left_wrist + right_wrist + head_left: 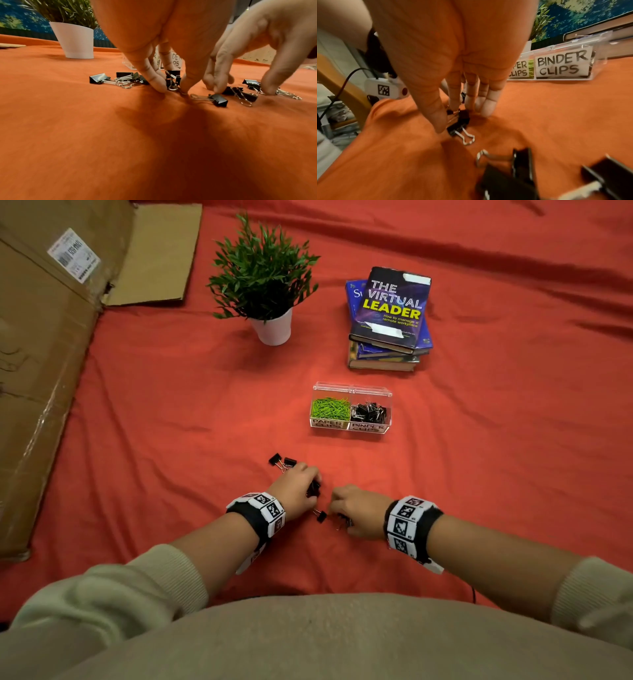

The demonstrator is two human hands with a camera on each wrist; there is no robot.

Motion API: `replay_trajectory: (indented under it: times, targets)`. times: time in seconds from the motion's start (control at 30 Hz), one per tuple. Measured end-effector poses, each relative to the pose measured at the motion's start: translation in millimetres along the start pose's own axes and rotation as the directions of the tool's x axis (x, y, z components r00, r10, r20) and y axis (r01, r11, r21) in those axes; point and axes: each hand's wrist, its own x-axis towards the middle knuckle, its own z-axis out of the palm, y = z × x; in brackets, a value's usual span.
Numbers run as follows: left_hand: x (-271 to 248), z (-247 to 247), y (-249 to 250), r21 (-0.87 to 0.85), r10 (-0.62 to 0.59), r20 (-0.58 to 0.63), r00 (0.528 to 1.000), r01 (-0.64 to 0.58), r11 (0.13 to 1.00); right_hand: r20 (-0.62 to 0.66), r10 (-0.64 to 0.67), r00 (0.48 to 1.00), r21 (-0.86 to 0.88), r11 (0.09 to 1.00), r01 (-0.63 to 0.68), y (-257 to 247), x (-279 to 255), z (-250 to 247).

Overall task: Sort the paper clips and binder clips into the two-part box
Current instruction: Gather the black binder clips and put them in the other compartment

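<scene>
While both hands work low over the orange cloth, the left hand [297, 484] pinches a black binder clip [173, 81] between thumb and fingertips, its fingers curled down to the fabric. Close beside it, the right hand [356, 508] closes thumb and forefinger on another binder clip [459, 122]. One loose clip [321, 516] lies between the two hands, and a small cluster of clips [282, 462] sits just beyond the left hand. Well ahead of both hands stands the clear two-part box [351, 429], green paper clips [329, 408] in its left half, black binder clips [370, 411] in its right. Farther beyond are a potted plant [263, 282] and a stack of books [388, 320].
</scene>
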Motion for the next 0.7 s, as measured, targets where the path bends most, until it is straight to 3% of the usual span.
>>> replay_trajectory:
  times: [0.23,0.5,0.57,0.7]
  targets:
    - [5,0,7,0.117,0.049,-0.020,0.999,-0.047,0.992,-0.017,0.054,0.998,-0.099,0.994,-0.055,6,-9,14]
    - [17,-6,18,-0.023,0.060,-0.017,0.998,-0.061,0.998,-0.167,0.135,0.977,0.201,0.974,-0.101,16,-19,19]
    - [26,-13,28,-0.081,0.062,-0.061,0.996,-0.067,0.994,-0.256,0.236,0.937,0.341,0.929,-0.141,26,-21,14]
    - [56,-40,58,-0.109,0.111,-0.144,0.983,-0.128,0.986,-0.337,0.557,0.759,0.699,0.688,-0.195,54,-25,-11]
